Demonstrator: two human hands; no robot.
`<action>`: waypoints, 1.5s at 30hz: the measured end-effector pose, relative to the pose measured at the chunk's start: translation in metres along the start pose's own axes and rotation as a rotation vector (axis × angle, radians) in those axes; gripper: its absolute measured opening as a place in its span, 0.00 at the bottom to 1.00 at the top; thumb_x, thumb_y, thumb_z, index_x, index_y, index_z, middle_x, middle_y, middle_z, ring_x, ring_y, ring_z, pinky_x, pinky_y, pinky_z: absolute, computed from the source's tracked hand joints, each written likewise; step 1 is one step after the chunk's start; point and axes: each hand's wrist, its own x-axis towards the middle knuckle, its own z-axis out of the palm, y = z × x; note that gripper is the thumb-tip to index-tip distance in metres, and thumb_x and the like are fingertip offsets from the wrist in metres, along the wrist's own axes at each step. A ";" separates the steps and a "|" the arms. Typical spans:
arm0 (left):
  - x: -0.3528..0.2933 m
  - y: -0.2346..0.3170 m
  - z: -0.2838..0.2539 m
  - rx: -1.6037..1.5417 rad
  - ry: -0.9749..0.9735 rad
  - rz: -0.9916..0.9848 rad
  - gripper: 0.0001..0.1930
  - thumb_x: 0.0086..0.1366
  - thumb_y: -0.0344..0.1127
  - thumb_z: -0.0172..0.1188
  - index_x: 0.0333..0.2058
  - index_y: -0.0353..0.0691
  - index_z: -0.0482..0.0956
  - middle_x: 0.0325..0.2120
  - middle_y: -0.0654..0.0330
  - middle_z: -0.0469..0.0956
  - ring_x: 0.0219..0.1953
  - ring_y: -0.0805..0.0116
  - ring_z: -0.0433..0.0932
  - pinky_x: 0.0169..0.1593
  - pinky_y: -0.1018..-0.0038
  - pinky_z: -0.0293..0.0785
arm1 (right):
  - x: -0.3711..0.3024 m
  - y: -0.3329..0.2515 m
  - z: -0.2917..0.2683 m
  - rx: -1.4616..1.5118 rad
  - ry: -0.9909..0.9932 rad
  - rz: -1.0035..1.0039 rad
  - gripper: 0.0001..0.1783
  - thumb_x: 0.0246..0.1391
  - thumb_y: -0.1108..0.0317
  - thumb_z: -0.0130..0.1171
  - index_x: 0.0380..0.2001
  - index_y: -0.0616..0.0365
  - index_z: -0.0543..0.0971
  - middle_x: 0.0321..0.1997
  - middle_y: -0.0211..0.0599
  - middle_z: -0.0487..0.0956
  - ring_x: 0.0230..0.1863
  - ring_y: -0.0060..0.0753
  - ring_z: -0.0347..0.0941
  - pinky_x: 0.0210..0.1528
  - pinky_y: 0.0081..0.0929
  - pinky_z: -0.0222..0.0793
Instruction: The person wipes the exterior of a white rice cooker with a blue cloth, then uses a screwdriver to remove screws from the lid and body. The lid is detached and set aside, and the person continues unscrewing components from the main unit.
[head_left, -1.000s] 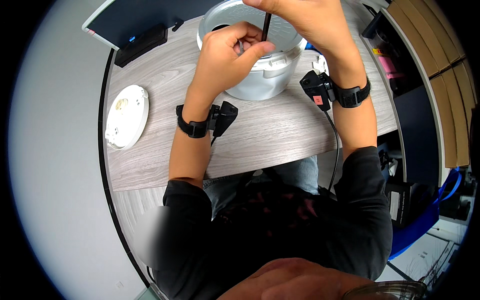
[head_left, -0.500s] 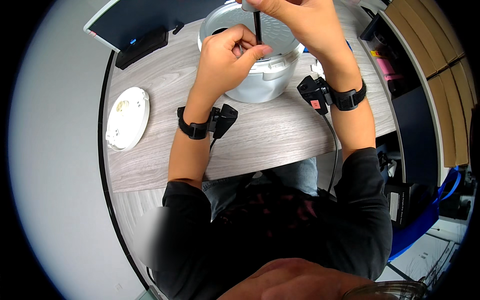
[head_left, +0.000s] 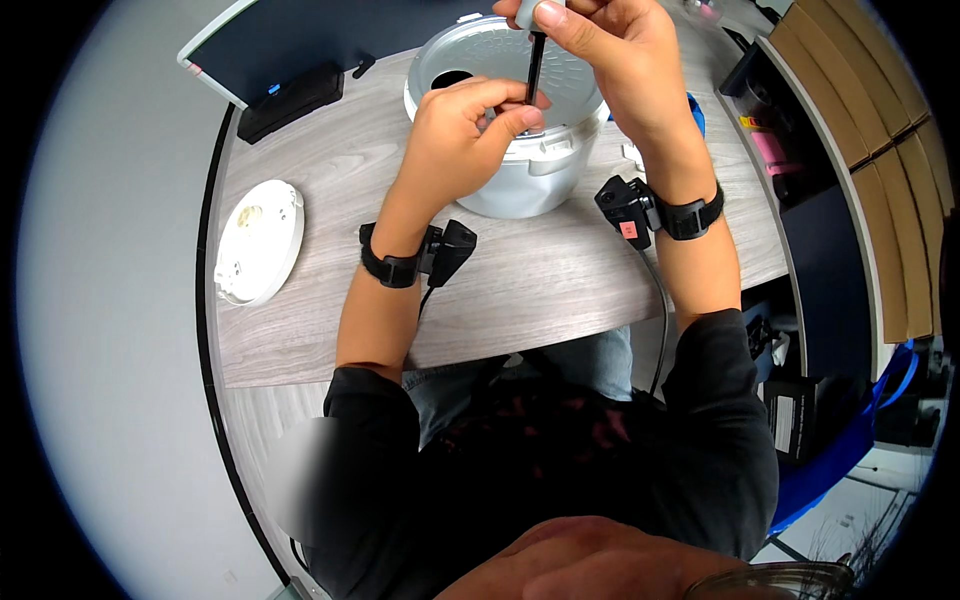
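My right hand (head_left: 635, 65) grips the light grey handle of a screwdriver (head_left: 537, 65) at the top of the view. Its dark shaft points down and leans slightly, the tip near the front rim of a rice cooker's (head_left: 525, 190) top. My left hand (head_left: 455, 140) is closed, thumb and fingers pinched round the lower shaft by the tip. Those fingers hide the tip and whatever lies under it. The white cooker stands on the table, its grey metal lid panel (head_left: 500, 50) showing a dark round hole at the left.
A round white cover (head_left: 262, 245) lies at the table's left. Behind it stand a monitor (head_left: 300, 50) and a black box-shaped thing (head_left: 290, 103). Small white parts (head_left: 632, 155) sit right of the cooker. Shelving with cardboard boxes (head_left: 900, 230) borders the right side. Cables hang from both wrist-worn devices.
The screwdriver's handle and my right hand have shifted slightly right, and the shaft leans more. My left hand stays by the tip. The whole view has moved a little.
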 end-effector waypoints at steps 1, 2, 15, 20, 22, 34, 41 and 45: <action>0.000 -0.001 0.000 0.001 0.011 -0.012 0.07 0.62 0.33 0.69 0.37 0.37 0.87 0.26 0.60 0.84 0.26 0.74 0.78 0.31 0.78 0.71 | -0.001 -0.004 0.004 -0.012 0.023 0.029 0.17 0.61 0.73 0.65 0.52 0.65 0.78 0.46 0.35 0.83 0.47 0.23 0.79 0.53 0.23 0.75; 0.000 0.001 0.001 0.018 0.016 -0.014 0.07 0.61 0.32 0.69 0.37 0.36 0.87 0.26 0.61 0.85 0.26 0.74 0.78 0.31 0.78 0.71 | 0.001 0.000 0.003 -0.155 0.019 -0.021 0.18 0.60 0.73 0.66 0.52 0.65 0.78 0.46 0.35 0.83 0.46 0.21 0.79 0.49 0.21 0.76; 0.000 0.009 -0.004 -0.023 -0.070 -0.073 0.10 0.67 0.31 0.65 0.44 0.34 0.84 0.31 0.61 0.87 0.33 0.79 0.80 0.39 0.81 0.73 | 0.011 0.010 -0.015 0.141 -0.179 -0.005 0.23 0.63 0.73 0.63 0.59 0.65 0.72 0.46 0.37 0.84 0.48 0.24 0.80 0.47 0.22 0.78; 0.000 0.001 0.001 0.040 0.063 0.003 0.07 0.60 0.32 0.71 0.34 0.36 0.85 0.23 0.63 0.84 0.22 0.80 0.74 0.28 0.81 0.67 | 0.006 -0.001 0.001 -0.176 -0.056 0.039 0.20 0.62 0.69 0.66 0.55 0.65 0.77 0.41 0.30 0.82 0.41 0.16 0.77 0.43 0.18 0.74; -0.001 0.003 0.002 0.054 0.084 0.000 0.07 0.59 0.32 0.72 0.32 0.36 0.85 0.21 0.64 0.83 0.22 0.81 0.74 0.27 0.81 0.66 | 0.004 -0.011 0.007 -0.333 -0.017 0.047 0.19 0.59 0.68 0.69 0.51 0.65 0.79 0.37 0.24 0.79 0.37 0.12 0.72 0.40 0.16 0.71; 0.002 0.007 -0.021 0.275 -0.237 0.207 0.12 0.56 0.28 0.71 0.39 0.34 0.84 0.39 0.56 0.82 0.41 0.61 0.81 0.46 0.70 0.77 | 0.006 0.005 -0.003 -0.037 0.003 -0.048 0.19 0.58 0.78 0.65 0.53 0.65 0.77 0.44 0.29 0.81 0.44 0.17 0.76 0.49 0.20 0.75; 0.001 0.009 -0.016 0.244 -0.173 0.114 0.06 0.53 0.24 0.69 0.32 0.33 0.83 0.35 0.57 0.82 0.37 0.63 0.81 0.42 0.70 0.77 | 0.009 -0.004 -0.001 -0.105 -0.044 -0.074 0.20 0.57 0.76 0.67 0.52 0.64 0.76 0.44 0.29 0.80 0.42 0.16 0.76 0.47 0.19 0.74; -0.001 0.007 -0.009 0.209 -0.102 0.078 0.06 0.50 0.23 0.70 0.27 0.34 0.82 0.30 0.57 0.82 0.35 0.61 0.81 0.41 0.69 0.78 | 0.009 0.004 -0.003 0.048 -0.054 -0.064 0.19 0.58 0.76 0.67 0.52 0.65 0.77 0.44 0.29 0.80 0.42 0.16 0.75 0.47 0.19 0.73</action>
